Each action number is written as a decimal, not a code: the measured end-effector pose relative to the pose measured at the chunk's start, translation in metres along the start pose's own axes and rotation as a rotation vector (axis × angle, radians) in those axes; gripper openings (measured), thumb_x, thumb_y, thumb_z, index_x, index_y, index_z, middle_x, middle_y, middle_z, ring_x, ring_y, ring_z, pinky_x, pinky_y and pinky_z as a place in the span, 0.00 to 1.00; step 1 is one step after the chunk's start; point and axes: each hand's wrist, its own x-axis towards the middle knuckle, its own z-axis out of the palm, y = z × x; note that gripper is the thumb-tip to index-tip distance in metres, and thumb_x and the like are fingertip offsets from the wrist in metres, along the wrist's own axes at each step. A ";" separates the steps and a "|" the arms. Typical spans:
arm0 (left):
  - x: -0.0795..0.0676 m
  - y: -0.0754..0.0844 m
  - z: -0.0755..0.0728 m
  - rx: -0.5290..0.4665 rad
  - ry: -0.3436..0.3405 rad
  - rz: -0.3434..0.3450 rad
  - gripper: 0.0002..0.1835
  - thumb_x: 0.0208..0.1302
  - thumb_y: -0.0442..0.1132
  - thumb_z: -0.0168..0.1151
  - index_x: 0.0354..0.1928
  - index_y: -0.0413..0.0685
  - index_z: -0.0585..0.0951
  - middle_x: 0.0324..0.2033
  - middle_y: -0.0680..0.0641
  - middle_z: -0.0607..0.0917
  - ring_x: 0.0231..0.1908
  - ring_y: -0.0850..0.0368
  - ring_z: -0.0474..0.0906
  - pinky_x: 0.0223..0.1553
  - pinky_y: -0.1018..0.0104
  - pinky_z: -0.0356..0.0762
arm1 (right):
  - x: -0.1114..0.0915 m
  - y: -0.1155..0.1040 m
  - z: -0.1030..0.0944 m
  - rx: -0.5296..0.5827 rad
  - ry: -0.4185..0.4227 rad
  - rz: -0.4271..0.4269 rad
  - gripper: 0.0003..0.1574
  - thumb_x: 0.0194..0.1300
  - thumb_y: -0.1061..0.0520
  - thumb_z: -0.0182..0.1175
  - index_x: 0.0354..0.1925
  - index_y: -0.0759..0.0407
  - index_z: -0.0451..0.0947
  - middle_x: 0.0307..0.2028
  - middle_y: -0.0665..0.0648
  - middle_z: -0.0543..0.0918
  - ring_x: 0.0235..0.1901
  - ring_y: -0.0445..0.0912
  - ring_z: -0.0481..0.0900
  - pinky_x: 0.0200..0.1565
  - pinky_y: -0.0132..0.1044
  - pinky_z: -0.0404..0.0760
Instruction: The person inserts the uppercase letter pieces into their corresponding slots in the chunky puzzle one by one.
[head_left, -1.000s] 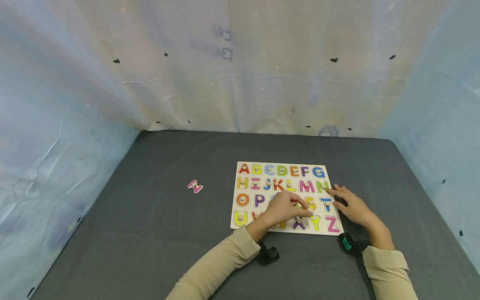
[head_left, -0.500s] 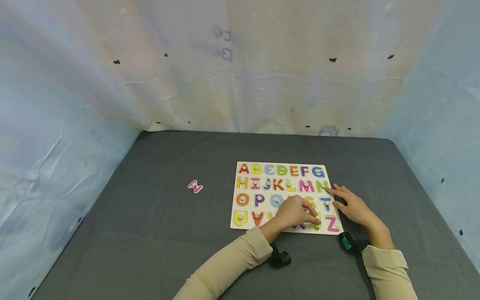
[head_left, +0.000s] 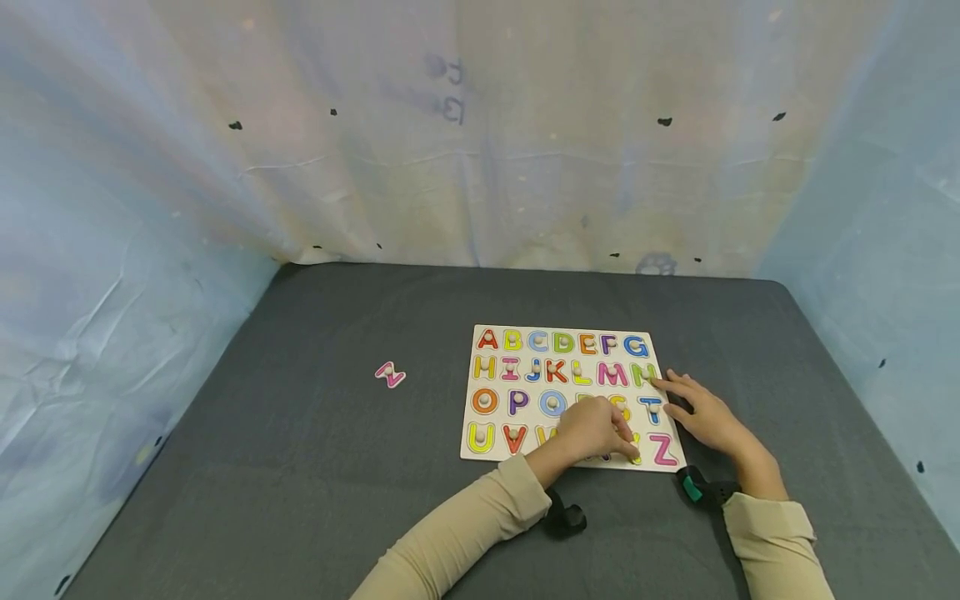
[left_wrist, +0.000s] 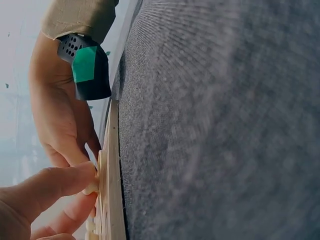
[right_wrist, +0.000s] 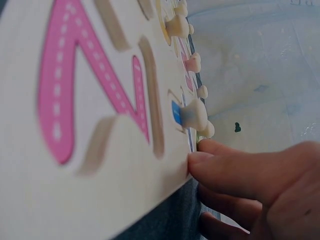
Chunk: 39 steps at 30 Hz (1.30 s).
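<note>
My left hand [head_left: 596, 429] is over the lower right of a wooden alphabet puzzle board [head_left: 497, 421]. Its thumb and fingers pinch the small wooden knob [left_wrist: 91, 188] of the yellow letter Y piece [head_left: 637, 457], which is at the Y spot in the bottom row and mostly covered by the fingers. My right hand [head_left: 705, 417] rests at the board's right edge beside the T piece [head_left: 652, 409], fingers extended; in the right wrist view its thumb touches the edge. A loose pink Z piece [head_left: 390, 375] lies on the table, left of the board.
The pink Z recess [right_wrist: 59, 100] at the board's lower right corner holds no piece. Knobbed letters fill the upper rows. A dark grey cloth [head_left: 300, 467] covers the table, with pale sheets [head_left: 525, 167] hanging behind and at both sides.
My left hand has moved right and slightly toward me across the board, from above the X and Y area down onto the Y spot. The right hand has stayed at the edge.
</note>
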 end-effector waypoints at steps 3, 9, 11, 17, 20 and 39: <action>-0.001 0.000 -0.001 0.022 -0.006 0.007 0.09 0.46 0.52 0.77 0.19 0.62 0.85 0.14 0.63 0.79 0.16 0.68 0.67 0.18 0.72 0.62 | 0.000 0.001 0.001 0.003 0.001 0.000 0.30 0.67 0.57 0.57 0.64 0.67 0.68 0.67 0.79 0.59 0.66 0.78 0.53 0.60 0.74 0.56; -0.001 -0.001 -0.001 0.055 -0.007 0.030 0.09 0.47 0.50 0.76 0.18 0.61 0.84 0.13 0.62 0.78 0.17 0.68 0.67 0.19 0.73 0.63 | 0.000 0.000 0.000 0.011 0.003 0.007 0.31 0.68 0.56 0.57 0.65 0.67 0.67 0.67 0.79 0.58 0.67 0.78 0.53 0.60 0.74 0.55; -0.001 -0.001 -0.002 0.063 -0.007 0.039 0.10 0.48 0.50 0.75 0.18 0.61 0.84 0.14 0.62 0.78 0.17 0.68 0.67 0.20 0.73 0.63 | 0.000 0.000 0.000 0.012 0.003 0.007 0.31 0.68 0.56 0.57 0.65 0.67 0.67 0.67 0.79 0.58 0.67 0.78 0.52 0.61 0.74 0.55; -0.001 -0.001 -0.003 0.060 -0.004 0.049 0.09 0.48 0.50 0.76 0.19 0.61 0.85 0.14 0.62 0.79 0.16 0.69 0.67 0.18 0.74 0.63 | 0.001 -0.001 -0.001 0.007 0.000 0.011 0.31 0.67 0.56 0.57 0.65 0.67 0.67 0.67 0.79 0.58 0.67 0.78 0.52 0.61 0.74 0.54; -0.002 -0.001 -0.004 0.043 -0.012 0.044 0.07 0.48 0.50 0.76 0.21 0.61 0.86 0.14 0.62 0.78 0.15 0.68 0.67 0.18 0.74 0.62 | 0.001 -0.001 -0.001 0.005 -0.001 0.012 0.31 0.67 0.57 0.57 0.65 0.66 0.67 0.67 0.79 0.58 0.67 0.78 0.52 0.61 0.74 0.54; -0.007 -0.044 -0.059 -0.215 0.064 0.108 0.08 0.55 0.46 0.71 0.36 0.55 0.89 0.18 0.58 0.72 0.17 0.66 0.57 0.19 0.75 0.50 | -0.001 -0.001 0.000 0.022 -0.006 0.007 0.31 0.68 0.56 0.56 0.65 0.67 0.66 0.68 0.79 0.57 0.68 0.77 0.51 0.62 0.73 0.53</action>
